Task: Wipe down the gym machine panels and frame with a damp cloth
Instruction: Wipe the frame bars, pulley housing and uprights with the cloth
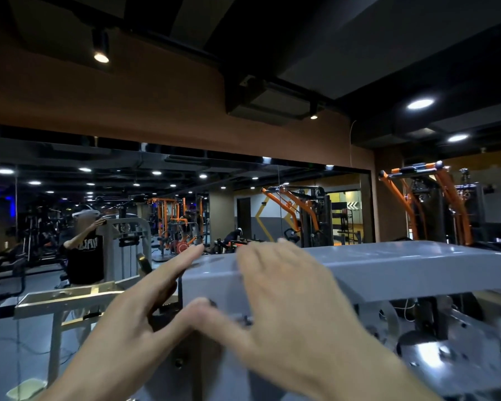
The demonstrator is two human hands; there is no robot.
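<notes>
A grey gym machine top panel (402, 264) stretches from the centre to the right. My left hand (139, 316) reaches up at the panel's left end with fingers straight, fingertips near its corner. My right hand (284, 308) lies over the panel's front edge, blurred, fingers spread and straight, thumb pointing left below the edge. I see no cloth in either hand. A pale green cloth-like thing (26, 389) lies low at the bottom left.
A wall mirror (156, 204) ahead reflects the gym and a person in a black shirt. Orange-framed cable machines (434, 204) stand at the right. The machine's grey frame and pulley parts (434, 342) sit below the panel. A pale metal bench frame (67, 299) is at left.
</notes>
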